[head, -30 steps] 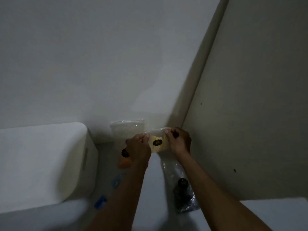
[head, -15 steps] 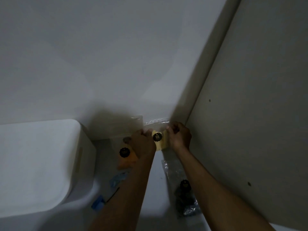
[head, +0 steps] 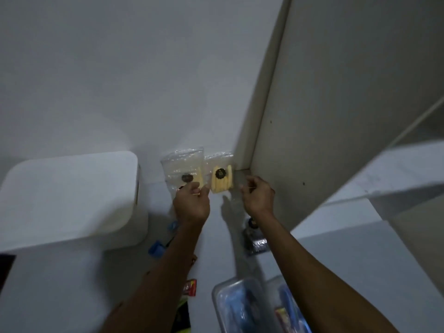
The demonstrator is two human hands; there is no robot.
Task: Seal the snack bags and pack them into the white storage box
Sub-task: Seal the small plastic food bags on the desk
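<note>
Two clear snack bags are leaning upright against the wall at mid-frame — the right snack bag (head: 220, 175) standing free, the left snack bag (head: 183, 168) just beside it. The left hand (head: 191, 205) is pinching something small and pale by that bag's lower corner; what it is, I cannot tell. The right hand (head: 258, 197) is hanging loosely curled, holding nothing. The white storage box (head: 69, 197) — lid on — is sitting at the left.

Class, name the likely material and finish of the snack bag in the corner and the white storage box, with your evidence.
Snack bag: probably thin clear plastic film, glossy; yellow sticks show through and it crinkles.
White storage box: seemingly moulded plastic, smooth matte; rounded corners, even white surface.
</note>
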